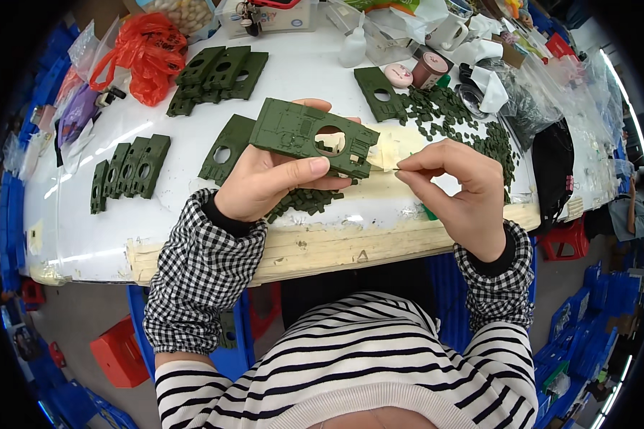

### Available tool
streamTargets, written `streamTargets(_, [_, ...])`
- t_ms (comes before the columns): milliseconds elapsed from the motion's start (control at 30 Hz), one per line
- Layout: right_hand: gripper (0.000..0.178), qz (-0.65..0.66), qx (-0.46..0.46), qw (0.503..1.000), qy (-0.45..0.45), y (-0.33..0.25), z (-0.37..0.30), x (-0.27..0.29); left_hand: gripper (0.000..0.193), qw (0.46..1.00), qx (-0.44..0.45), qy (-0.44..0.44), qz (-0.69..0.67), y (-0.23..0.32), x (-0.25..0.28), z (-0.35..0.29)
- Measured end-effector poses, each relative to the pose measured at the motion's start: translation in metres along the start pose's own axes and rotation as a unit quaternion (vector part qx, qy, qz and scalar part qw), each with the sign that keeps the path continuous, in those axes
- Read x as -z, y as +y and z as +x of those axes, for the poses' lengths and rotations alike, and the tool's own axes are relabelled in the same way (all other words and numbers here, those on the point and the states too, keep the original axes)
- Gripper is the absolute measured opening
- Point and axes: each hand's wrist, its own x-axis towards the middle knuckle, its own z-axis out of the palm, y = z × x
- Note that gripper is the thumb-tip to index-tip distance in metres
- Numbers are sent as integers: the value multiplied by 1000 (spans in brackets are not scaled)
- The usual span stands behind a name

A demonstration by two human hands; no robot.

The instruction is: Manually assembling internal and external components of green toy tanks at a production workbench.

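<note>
My left hand (257, 184) is closed around a dark green plastic model tank hull (285, 130), with the thumb on its near edge and fingers beneath. The hull is tilted, and its large round hole faces up. To the right of it, my right hand (469, 187) is pinched, thumb against forefinger. A tiny dark tip shows at the fingertips, too small to name. Below the held hull lies a pile of small green parts (306, 203). Another green hull (230, 149) rests on the table just left of my left hand.
More hulls stand in a row (144, 168) at left and in a stack (229, 71) farther back. One hull (381, 94) lies by scattered green parts (436, 107) and a round pink-brown tin (429, 70). A red plastic bag (147, 57) and a white squeeze bottle (353, 46) sit behind.
</note>
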Motion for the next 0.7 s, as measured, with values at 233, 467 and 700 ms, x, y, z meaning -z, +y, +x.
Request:
streamTargets(233, [7, 60, -29, 997, -46, -6, 12, -3, 67, 999, 13, -14, 31, 1, 1, -2])
streamTargets(467, [8, 41, -14, 993, -113, -1, 25, -6, 60, 1000, 19, -14, 17, 3, 2, -5])
streamTargets(700, [9, 83, -57, 984, -144, 2, 29, -9, 68, 998, 29, -12, 57, 4, 2, -4])
